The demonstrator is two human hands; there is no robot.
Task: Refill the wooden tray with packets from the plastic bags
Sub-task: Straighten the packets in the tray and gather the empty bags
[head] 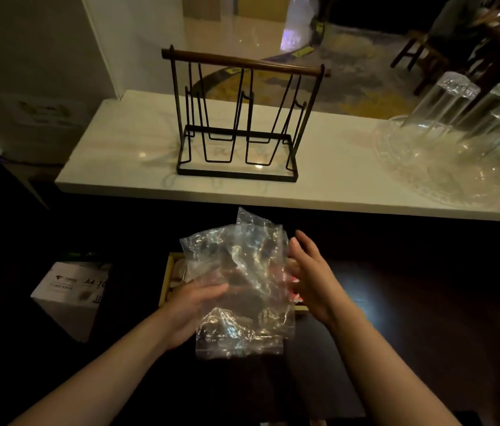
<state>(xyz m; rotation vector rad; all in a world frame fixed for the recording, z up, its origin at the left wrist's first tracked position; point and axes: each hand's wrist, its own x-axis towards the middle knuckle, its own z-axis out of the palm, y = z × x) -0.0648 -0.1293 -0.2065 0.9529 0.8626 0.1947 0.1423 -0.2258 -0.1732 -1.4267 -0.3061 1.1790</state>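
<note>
Wooden tray [165, 279] lay low on the dark surface under the white counter [334, 176], mostly screened by the clear plastic bag [244, 290] held directly above it — a position judged to suit dropping contents straight in. Left hand [195, 309] supported the bag from beneath and behind, fingers spread flat against the film. Right hand [310, 276] stood beside the bag's right edge, fingers extended and together, touching or nearly so; no clamp evident. Red packets [294, 287] showed between bag and right palm. Whether the bag held anything could not be told — it looked slack.
</note>
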